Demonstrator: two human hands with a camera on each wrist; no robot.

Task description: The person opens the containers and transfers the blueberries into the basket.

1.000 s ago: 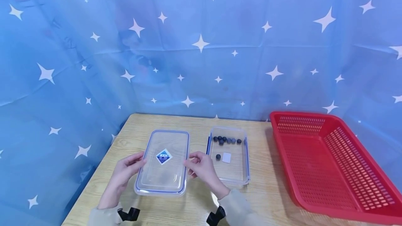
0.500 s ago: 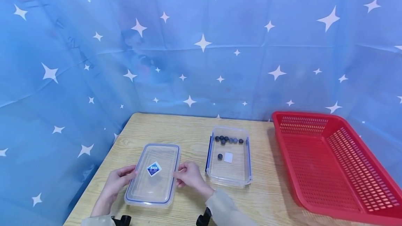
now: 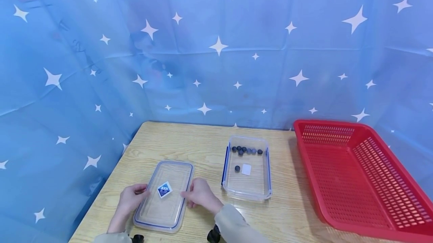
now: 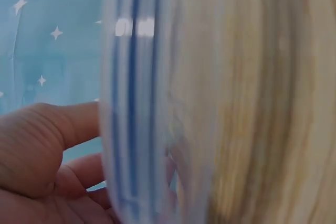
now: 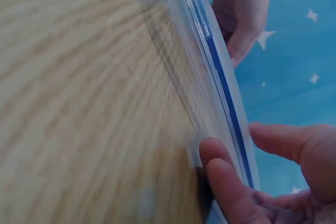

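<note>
You have the clear, blue-lined lid (image 3: pixel 165 203) between both hands, at the near left of the table (image 3: pixel 169 138); whether its underside touches the wood, you cannot tell. Your left hand (image 3: pixel 131 200) pinches its left edge and your right hand (image 3: pixel 202 195) its right edge, each grip closed to the rim's thickness. A diamond sticker (image 3: pixel 164 189) shows on top. To your right, the clear box (image 3: pixel 250 186) stands uncovered with small dark balls (image 3: pixel 237 168) inside; farther right sits a red basket (image 3: pixel 341 183).
</note>
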